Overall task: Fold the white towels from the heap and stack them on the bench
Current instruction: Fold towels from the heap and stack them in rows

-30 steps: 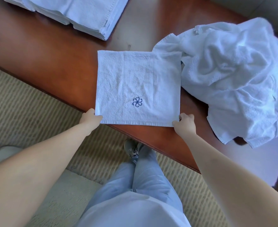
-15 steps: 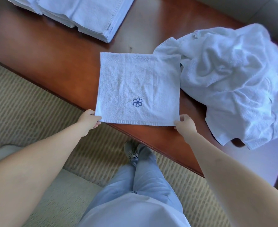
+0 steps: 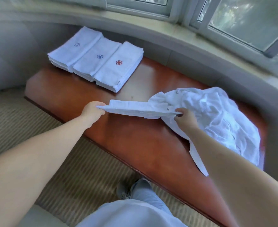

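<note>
A white towel (image 3: 135,108) hangs folded over just above the brown wooden bench (image 3: 135,145). My left hand (image 3: 92,110) grips its left end and my right hand (image 3: 185,117) grips its right end, stretching it between them. Right of my right hand lies the crumpled heap of white towels (image 3: 216,118), touching the held towel's far right part. At the bench's far left end sit three side-by-side stacks of folded towels (image 3: 97,59), two showing blue flower marks and one a red mark.
A curved grey windowsill (image 3: 167,36) and windows run behind the bench. Striped beige carpet (image 3: 28,125) lies in front. My legs and a shoe (image 3: 131,190) are below, near the bench's front edge.
The towel lay flat with its blue mark up; both hands have lifted its near edge and carried it away from me, folding it over. The camera tilted up, revealing the stacks and window.
</note>
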`<state>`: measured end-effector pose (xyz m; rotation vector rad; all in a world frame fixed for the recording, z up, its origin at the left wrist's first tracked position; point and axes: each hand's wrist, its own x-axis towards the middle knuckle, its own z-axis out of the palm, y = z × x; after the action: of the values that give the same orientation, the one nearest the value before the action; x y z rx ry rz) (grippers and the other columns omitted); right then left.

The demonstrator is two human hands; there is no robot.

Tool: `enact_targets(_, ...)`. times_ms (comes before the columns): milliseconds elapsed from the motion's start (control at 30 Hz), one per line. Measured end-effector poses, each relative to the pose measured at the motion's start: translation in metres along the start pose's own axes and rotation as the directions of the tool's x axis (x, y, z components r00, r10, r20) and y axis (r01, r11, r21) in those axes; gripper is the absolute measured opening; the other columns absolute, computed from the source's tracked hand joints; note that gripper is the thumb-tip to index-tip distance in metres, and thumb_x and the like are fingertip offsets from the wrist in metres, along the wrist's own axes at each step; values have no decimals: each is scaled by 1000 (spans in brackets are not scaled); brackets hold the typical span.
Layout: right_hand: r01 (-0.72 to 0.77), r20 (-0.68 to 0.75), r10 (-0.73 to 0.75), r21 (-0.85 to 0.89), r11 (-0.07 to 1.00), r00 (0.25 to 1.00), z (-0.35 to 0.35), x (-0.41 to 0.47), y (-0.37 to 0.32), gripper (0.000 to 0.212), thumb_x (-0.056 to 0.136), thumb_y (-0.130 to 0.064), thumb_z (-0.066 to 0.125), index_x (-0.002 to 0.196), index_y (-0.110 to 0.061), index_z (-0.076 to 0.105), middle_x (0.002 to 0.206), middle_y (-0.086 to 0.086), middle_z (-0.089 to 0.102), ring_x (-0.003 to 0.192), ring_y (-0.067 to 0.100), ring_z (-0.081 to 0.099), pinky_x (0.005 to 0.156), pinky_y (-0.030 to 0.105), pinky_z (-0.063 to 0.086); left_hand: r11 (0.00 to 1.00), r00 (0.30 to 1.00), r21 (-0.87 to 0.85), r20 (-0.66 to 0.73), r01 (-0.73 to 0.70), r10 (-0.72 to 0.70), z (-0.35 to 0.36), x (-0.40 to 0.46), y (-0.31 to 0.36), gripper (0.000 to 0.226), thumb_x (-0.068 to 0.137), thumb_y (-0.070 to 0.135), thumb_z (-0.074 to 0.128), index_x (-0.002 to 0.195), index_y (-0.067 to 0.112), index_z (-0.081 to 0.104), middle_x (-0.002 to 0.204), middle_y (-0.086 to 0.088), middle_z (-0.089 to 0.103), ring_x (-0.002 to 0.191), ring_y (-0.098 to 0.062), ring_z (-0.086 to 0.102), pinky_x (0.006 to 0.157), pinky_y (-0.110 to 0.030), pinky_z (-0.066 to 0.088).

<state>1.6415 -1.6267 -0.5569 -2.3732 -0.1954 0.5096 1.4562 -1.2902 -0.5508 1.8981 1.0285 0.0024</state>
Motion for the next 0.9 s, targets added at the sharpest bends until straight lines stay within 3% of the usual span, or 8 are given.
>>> enact_targets(100, 108, -63, -119, -155, 982, 991, -31, 0, -30, 22, 91, -13, 57, 70, -19, 58, 66, -4, 56, 71, 21, 53, 58, 29, 36, 970, 981, 198, -103, -141, 164, -22, -3, 30, 13, 95, 11, 65, 97, 18, 76, 99, -4, 72, 93, -27, 66, 85, -42, 54)
enact_targets(200, 128, 29, -127, -380, 916, 992, -65, -4, -62, 28, 91, -18, 57, 63, -16, 55, 61, 0, 57, 65, 25, 53, 56, 32, 40, 845, 981, 510, -16, -160, 195, -49, -4, 60, 21, 95, 12, 57, 77, 10, 68, 81, -14, 67, 75, -33, 64, 62, -38, 44)
enact_targets(300, 102, 315, 83, -527, 844, 945, -90, -5, -84, 15, 94, -19, 61, 83, -12, 68, 73, 2, 70, 61, 16, 62, 64, 25, 50, 714, 969, 678, 248, -174, 0, -75, -12, 86, 16, 88, 13, 63, 72, 13, 63, 73, -7, 63, 67, -22, 55, 63, -32, 42)
enact_targets(433, -167, 590, 433, -451, 877, 682, -110, -4, -93, 10, 98, -14, 65, 89, -14, 62, 68, -1, 63, 55, 12, 60, 63, 25, 53, 769, 845, 636, 441, -58, -302, -104, -16, 106, 2, 90, 16, 69, 88, 15, 71, 78, 2, 70, 68, -11, 62, 80, -28, 56)
enact_targets(500, -235, 608, 473, -431, 871, 638, -117, 2, -95, 10, 96, -14, 65, 86, -15, 64, 69, -1, 62, 57, 12, 60, 63, 24, 54, 805, 811, 593, 460, 24, -362, -113, -10, 108, 6, 94, 17, 69, 100, 15, 70, 78, 2, 69, 62, -10, 60, 85, -31, 58)
enact_targets(633, -270, 551, 447, -375, 887, 704, -116, 19, -94, 19, 94, -17, 68, 76, -16, 61, 65, -2, 59, 52, 11, 57, 64, 24, 52, 893, 852, 414, 391, 175, -348, -113, 11, 103, 17, 96, 14, 68, 113, 15, 68, 61, 5, 56, 44, -6, 40, 79, -37, 63)
enact_targets(733, -257, 458, 391, -327, 909, 798, -95, 32, -82, 14, 96, -19, 64, 83, -17, 59, 66, -2, 57, 50, 11, 55, 62, 24, 49, 928, 905, 336, 325, 162, -275, -88, 24, 93, 15, 97, 11, 65, 112, 10, 67, 67, 2, 67, 45, -7, 48, 75, -35, 63)
enact_targets(900, -287, 250, 288, -40, 957, 924, -28, 59, -35, 21, 96, -5, 47, 99, -4, 68, 79, 11, 72, 53, 15, 63, 57, 22, 49, 958, 924, 129, 255, 258, -283, -23, 51, 58, 14, 97, 9, 66, 110, 14, 64, 102, -6, 77, 88, -16, 74, 76, -27, 55)
